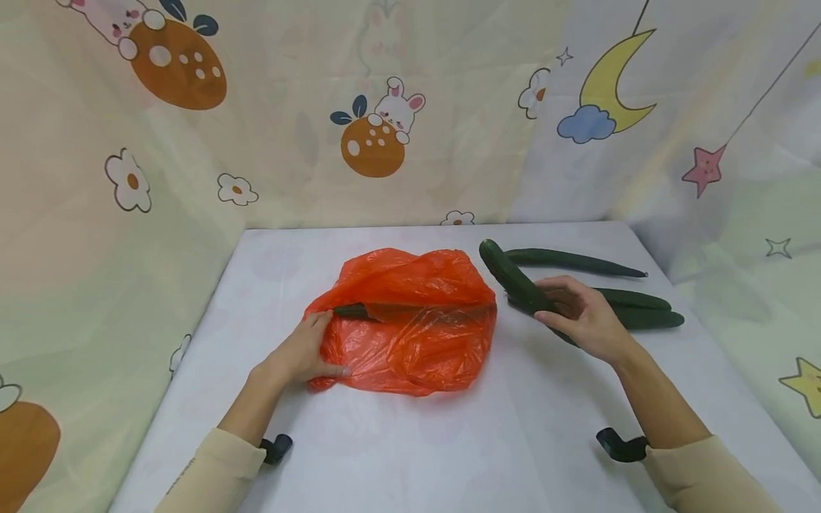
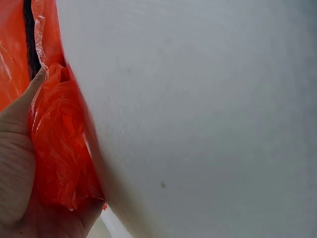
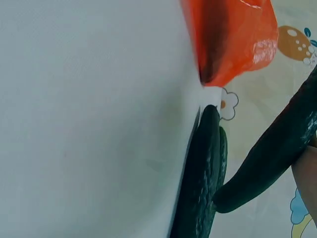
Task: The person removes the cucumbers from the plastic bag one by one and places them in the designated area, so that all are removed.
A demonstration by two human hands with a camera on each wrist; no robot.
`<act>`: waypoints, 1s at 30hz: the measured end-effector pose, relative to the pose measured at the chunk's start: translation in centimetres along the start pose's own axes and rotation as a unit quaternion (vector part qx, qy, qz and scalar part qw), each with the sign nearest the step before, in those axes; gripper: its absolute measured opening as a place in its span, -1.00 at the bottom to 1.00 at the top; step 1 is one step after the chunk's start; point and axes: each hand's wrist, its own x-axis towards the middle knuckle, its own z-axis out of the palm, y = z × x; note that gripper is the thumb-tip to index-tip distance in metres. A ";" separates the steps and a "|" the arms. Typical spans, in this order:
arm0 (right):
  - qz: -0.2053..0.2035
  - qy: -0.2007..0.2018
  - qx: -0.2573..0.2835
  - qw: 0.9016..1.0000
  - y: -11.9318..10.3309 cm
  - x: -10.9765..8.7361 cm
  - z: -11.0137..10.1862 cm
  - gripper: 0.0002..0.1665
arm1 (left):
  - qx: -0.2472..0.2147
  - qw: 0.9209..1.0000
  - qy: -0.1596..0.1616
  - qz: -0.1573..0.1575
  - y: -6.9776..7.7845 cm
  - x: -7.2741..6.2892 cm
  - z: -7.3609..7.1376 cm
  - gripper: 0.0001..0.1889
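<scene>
A crumpled red plastic bag (image 1: 436, 356) lies mid-table, with the end of a cucumber (image 1: 353, 311) showing at its left opening and its dark length visible through the film. My left hand (image 1: 308, 353) holds the bag's left edge; in the left wrist view bunched red film sits between thumb and fingers. To the bag's right, my right hand (image 1: 580, 317) grips another cucumber (image 1: 513, 278), slanted with its far end toward the upper left. In the right wrist view this held cucumber (image 3: 277, 153) overlaps the cucumbers (image 3: 195, 183) on the table.
Behind the right hand a long cucumber (image 1: 577, 261) lies near the table's back edge. Two more cucumbers (image 1: 648, 318) lie side by side under and right of that hand. Printed cloth (image 1: 282, 142) hangs around the white table (image 1: 449, 456).
</scene>
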 end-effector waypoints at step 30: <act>-0.036 0.015 -0.245 0.969 5.7 -5.7 -5.8 -0.37 | -0.005 1.000 0.001 -0.006 0.2 0.0 0.1 0.35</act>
